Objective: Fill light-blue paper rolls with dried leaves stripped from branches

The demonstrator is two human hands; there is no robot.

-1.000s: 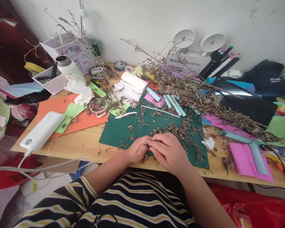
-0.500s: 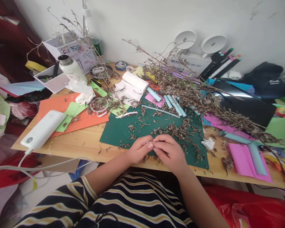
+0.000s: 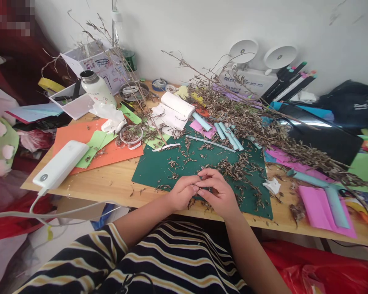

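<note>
My left hand (image 3: pixel 181 192) and my right hand (image 3: pixel 218 193) meet fingertip to fingertip at the near edge of a dark green cutting mat (image 3: pixel 153 169). Both hands are pinched closed on a small piece of dried plant too small to make out. Loose dried leaf bits (image 3: pixel 234 169) are scattered over the mat around the hands. A long dried branch (image 3: pixel 257 126) lies across the table behind, from the middle to the far right.
A white power bank (image 3: pixel 60 164) with its cable lies at the left table edge on orange paper (image 3: pixel 79 134). Light blue paper rolls (image 3: pixel 228 136), a white bottle (image 3: pixel 97 90), a tape ring (image 3: pixel 131 134), pink paper (image 3: pixel 320 205) and markers (image 3: pixel 290 81) crowd the table.
My hands have stayed at the mat's near edge, with the fingers shifting slightly while pinching. The view has drifted a little to the left.
</note>
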